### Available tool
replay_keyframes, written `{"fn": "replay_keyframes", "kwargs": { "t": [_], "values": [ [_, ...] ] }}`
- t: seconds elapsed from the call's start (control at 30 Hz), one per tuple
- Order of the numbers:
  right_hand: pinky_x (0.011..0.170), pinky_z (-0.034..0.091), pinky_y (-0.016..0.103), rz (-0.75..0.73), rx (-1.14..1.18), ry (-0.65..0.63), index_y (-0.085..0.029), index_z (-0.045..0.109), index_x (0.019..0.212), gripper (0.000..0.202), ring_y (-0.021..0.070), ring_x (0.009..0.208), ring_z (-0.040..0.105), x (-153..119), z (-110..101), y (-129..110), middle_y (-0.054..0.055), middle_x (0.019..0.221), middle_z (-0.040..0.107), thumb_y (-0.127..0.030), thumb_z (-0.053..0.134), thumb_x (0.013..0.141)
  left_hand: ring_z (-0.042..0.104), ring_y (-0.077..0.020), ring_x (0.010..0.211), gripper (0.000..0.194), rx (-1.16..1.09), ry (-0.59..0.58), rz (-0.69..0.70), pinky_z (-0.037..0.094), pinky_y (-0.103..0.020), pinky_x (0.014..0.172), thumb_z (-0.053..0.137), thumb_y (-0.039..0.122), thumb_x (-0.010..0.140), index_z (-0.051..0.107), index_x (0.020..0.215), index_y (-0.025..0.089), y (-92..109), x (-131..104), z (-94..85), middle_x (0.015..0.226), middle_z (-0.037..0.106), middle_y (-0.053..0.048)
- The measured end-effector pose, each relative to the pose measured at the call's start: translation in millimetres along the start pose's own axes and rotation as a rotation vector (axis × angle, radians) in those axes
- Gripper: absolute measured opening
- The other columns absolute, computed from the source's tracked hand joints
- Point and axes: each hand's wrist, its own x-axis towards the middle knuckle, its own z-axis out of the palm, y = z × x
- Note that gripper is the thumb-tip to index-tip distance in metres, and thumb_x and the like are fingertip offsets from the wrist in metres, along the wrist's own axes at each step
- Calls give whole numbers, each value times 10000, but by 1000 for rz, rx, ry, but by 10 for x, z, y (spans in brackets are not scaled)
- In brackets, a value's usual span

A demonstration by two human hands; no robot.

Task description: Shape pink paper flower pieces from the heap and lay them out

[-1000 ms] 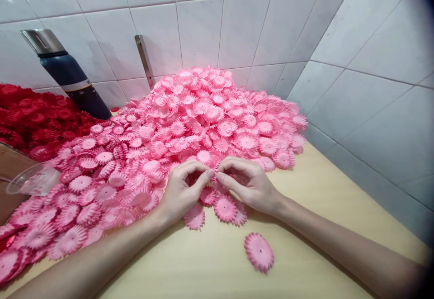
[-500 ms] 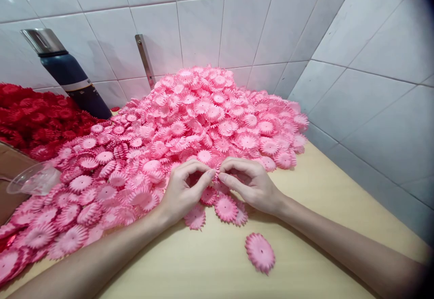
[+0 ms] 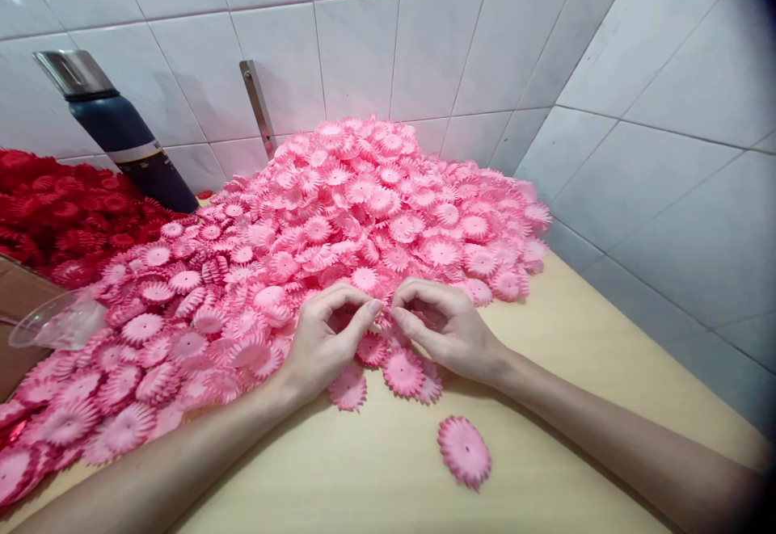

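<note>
My left hand point(image 3: 332, 330) is pinched, thumb against index finger, at the front of a big heap of pink scalloped flower discs point(image 3: 376, 195). Facing it, my right hand point(image 3: 447, 325) makes a matching pinch, with a narrow gap between the two sets of fingertips. What the fingertips hold, if anything, is too small and blends with the pink behind. Just below the hands, a few discs lie on the table, among them a darker-edged pink disc point(image 3: 403, 372). A single pink disc point(image 3: 465, 452) rests apart, nearer to me.
A dark blue flask point(image 3: 130, 134) with a metal cap stands at the back left beside a red heap of discs point(image 3: 73, 211). At the left edge are a clear plastic cup point(image 3: 61, 324) and a cardboard box point(image 3: 21, 300). Tiled walls point(image 3: 357, 49) bound the wooden table point(image 3: 594, 356).
My fingertips have drawn very slightly apart, the left ones shifting a little left. Both hands keep their pinch, and the discs lie as before.
</note>
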Motion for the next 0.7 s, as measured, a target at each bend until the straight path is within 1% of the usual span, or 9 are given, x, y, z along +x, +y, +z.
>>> {"fn": "replay_keyframes", "kwargs": {
  "t": [0.1, 0.17, 0.23, 0.33, 0.43, 0.53, 0.63, 0.7],
  "values": [
    [550, 441, 255, 48, 40, 81, -178, 569, 723, 90, 122, 602, 528, 0, -2, -3, 6, 674, 574, -137, 561, 802, 588, -148, 729, 170, -68, 71, -71, 480, -261, 684, 620, 275, 854, 645, 745, 147, -10, -1, 5, 762, 624, -41],
    [500, 413, 243, 102, 83, 162, -180, 561, 702, 96, 111, 558, 496, 2, -4, -2, -6, 638, 546, -157, 568, 795, 570, -138, 715, 160, -106, 144, -113, 478, -246, 653, 621, 279, 850, 630, 753, 151, -25, -3, 10, 759, 606, -30],
    [451, 372, 231, 152, 129, 214, -180, 558, 692, 99, 96, 504, 452, 4, -7, 3, -22, 598, 513, -170, 577, 789, 556, -129, 699, 154, -128, 187, -123, 480, -239, 633, 619, 284, 850, 623, 766, 156, -39, -6, 17, 762, 596, -23],
    [424, 334, 228, 190, 183, 214, -175, 558, 687, 107, 76, 456, 402, 1, -15, 14, -35, 582, 491, -175, 590, 789, 563, -130, 708, 159, -154, 175, -108, 502, -251, 650, 609, 291, 859, 621, 774, 157, -39, -12, 26, 790, 592, -26],
    [432, 333, 232, 205, 234, 187, -171, 577, 717, 125, 74, 455, 396, -4, -27, 11, -37, 584, 492, -207, 578, 837, 585, -131, 699, 163, -162, 137, -85, 514, -268, 651, 614, 289, 859, 631, 770, 153, -19, -18, 28, 808, 586, -29],
    [493, 392, 244, 178, 217, 154, -169, 603, 746, 167, 96, 525, 463, -10, -27, -9, -16, 615, 529, -269, 575, 877, 599, -138, 705, 155, -87, 120, -34, 505, -271, 659, 624, 278, 857, 651, 772, 151, -1, -22, 21, 793, 602, -33],
    [567, 447, 270, 150, 142, 135, -171, 620, 760, 147, 132, 628, 540, -15, -5, -12, 16, 698, 595, -293, 683, 810, 606, -147, 732, 155, -9, 106, -4, 494, -272, 679, 623, 272, 860, 664, 768, 155, 2, -22, 14, 783, 631, -42],
    [595, 466, 283, 142, 101, 130, -173, 635, 780, 137, 147, 664, 566, -16, 12, 2, 31, 742, 627, -283, 717, 783, 611, -150, 738, 154, 10, 87, 7, 491, -272, 684, 621, 273, 862, 668, 770, 158, -3, -21, 12, 788, 643, -45]
  ]
}}
